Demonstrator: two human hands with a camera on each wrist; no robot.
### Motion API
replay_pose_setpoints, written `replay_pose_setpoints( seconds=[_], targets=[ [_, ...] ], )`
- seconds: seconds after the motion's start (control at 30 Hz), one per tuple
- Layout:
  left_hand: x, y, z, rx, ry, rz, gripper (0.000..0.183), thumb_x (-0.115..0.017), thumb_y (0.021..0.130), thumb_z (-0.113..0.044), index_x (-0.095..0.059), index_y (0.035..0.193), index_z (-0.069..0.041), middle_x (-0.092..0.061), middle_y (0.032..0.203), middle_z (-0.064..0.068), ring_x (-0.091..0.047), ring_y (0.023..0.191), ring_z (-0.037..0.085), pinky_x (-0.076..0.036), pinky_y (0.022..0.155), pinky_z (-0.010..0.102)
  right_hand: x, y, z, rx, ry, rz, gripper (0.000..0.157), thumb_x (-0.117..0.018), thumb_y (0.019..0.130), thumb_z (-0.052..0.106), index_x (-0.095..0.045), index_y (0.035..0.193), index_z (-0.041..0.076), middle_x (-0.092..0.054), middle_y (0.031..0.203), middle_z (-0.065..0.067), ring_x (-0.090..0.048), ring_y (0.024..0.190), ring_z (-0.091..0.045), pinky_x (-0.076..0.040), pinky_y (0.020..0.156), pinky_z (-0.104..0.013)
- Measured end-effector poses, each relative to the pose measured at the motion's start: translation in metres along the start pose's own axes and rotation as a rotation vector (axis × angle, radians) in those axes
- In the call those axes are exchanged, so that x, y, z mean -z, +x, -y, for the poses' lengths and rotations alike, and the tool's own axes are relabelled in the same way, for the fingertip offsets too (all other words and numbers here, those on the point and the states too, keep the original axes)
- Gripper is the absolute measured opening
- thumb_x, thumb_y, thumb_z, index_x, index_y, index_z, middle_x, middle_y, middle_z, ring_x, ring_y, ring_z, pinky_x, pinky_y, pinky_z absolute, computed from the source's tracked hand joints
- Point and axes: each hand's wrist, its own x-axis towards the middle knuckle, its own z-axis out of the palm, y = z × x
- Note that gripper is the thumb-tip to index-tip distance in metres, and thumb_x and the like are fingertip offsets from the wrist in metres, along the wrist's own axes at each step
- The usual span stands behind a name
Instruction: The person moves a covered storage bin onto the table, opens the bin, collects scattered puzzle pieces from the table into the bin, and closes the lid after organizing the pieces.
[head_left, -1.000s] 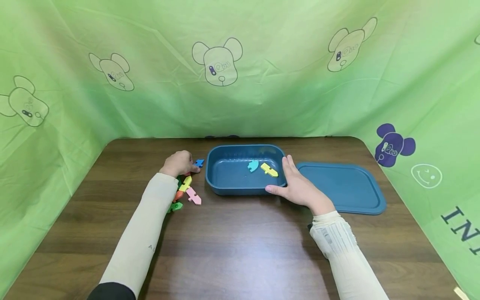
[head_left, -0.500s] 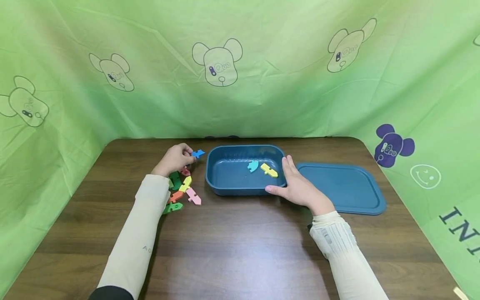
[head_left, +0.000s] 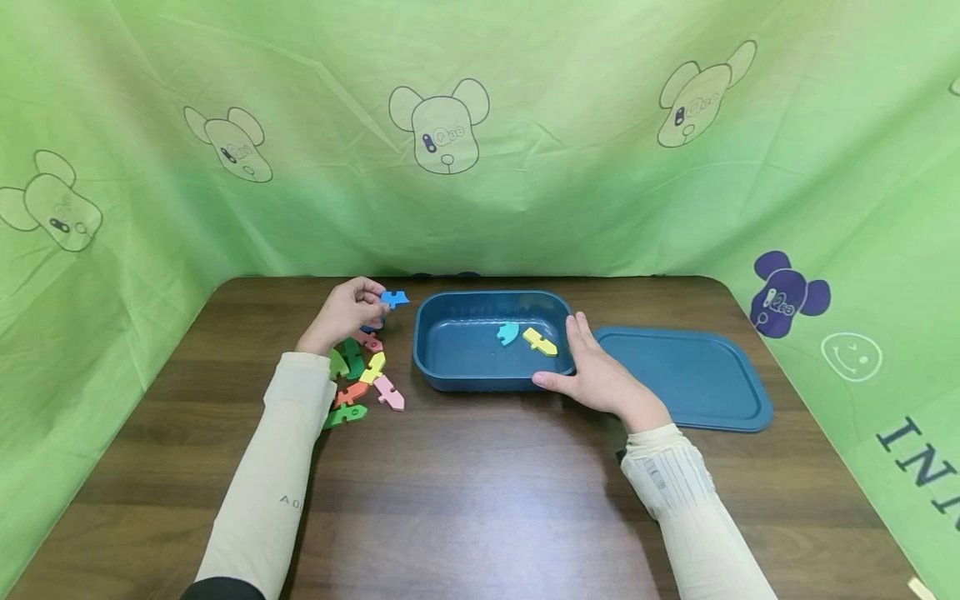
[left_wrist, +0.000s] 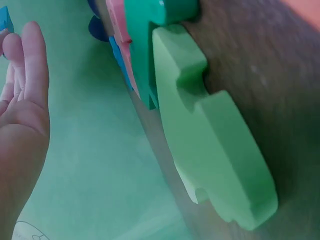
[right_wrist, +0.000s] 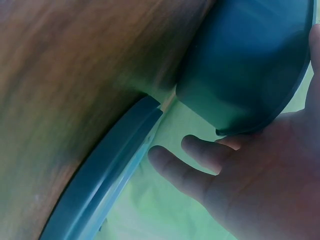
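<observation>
A small blue notched puzzle piece [head_left: 394,298] is pinched between the thumb and fingers of my left hand [head_left: 347,313], left of the blue box [head_left: 472,384]. Several colourful notched pieces lie below that hand, among them a pink one [head_left: 388,392], a yellow one [head_left: 372,368] and an orange one [head_left: 351,393]. In the left wrist view a light green piece [left_wrist: 215,135] fills the foreground. My right hand [head_left: 607,377] rests with extended fingers at the box's right front corner, thumb at the front rim. Inside the box lie a turquoise piece [head_left: 507,333] and a yellow arrow-shaped piece [head_left: 539,342].
A flat blue lid [head_left: 682,375] lies on the wooden table [head_left: 465,492] right of the box, partly behind my right hand. Green printed cloth [head_left: 555,192] hangs behind the table and along its sides.
My left hand has picked up the blue piece and moved it away from me, uncovering more of the pile. The right hand stays at the box corner.
</observation>
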Motion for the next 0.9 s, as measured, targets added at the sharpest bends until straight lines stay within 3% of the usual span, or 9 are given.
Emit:
replay_pose_setpoints(
  seconds=[0.27, 0.4, 0.73, 0.9],
  targets=[
    [0.0, -0.001, -0.003, -0.081, -0.088, -0.011, 0.037, -0.071, 0.096, -0.011, -0.054, 0.124, 0.006, -0.06, 0.099, 0.016, -0.064, 0.098, 0.05, -0.052, 0.091, 0.053, 0.001, -0.001, 0.001, -0.004, -0.001, 0.006, 0.123, -0.059, 0.087, 0.074, 0.012, 0.158, 0.003, 0.02, 0.164, -0.015, 0.0, 0.151, -0.041, -0.015, 0.116, -0.06],
    [-0.002, -0.001, -0.007, -0.102, -0.113, -0.014, 0.035, -0.072, 0.095, -0.009, -0.055, 0.122, 0.006, -0.06, 0.097, 0.014, -0.066, 0.096, 0.045, -0.052, 0.09, 0.053, 0.0, 0.0, 0.001, -0.005, 0.002, 0.006, 0.122, -0.06, 0.088, 0.073, 0.012, 0.158, 0.004, 0.021, 0.164, -0.013, 0.0, 0.151, -0.04, -0.015, 0.116, -0.06],
    [-0.007, -0.003, -0.014, -0.117, -0.125, -0.002, 0.035, -0.071, 0.095, -0.008, -0.056, 0.123, 0.008, -0.062, 0.097, 0.014, -0.063, 0.099, 0.052, -0.054, 0.088, 0.051, -0.001, 0.0, -0.002, 0.004, 0.005, 0.002, 0.123, -0.059, 0.086, 0.075, 0.011, 0.159, 0.004, 0.021, 0.164, -0.013, -0.001, 0.151, -0.04, -0.016, 0.116, -0.06],
    [-0.014, 0.001, -0.022, -0.113, -0.145, 0.01, 0.034, -0.072, 0.094, -0.008, -0.057, 0.121, 0.006, -0.063, 0.096, 0.015, -0.066, 0.096, 0.047, -0.052, 0.091, 0.055, -0.001, 0.001, -0.002, 0.004, 0.001, -0.002, 0.122, -0.06, 0.087, 0.073, 0.01, 0.159, 0.004, 0.019, 0.165, -0.014, -0.001, 0.151, -0.041, -0.016, 0.116, -0.06]
  ],
)
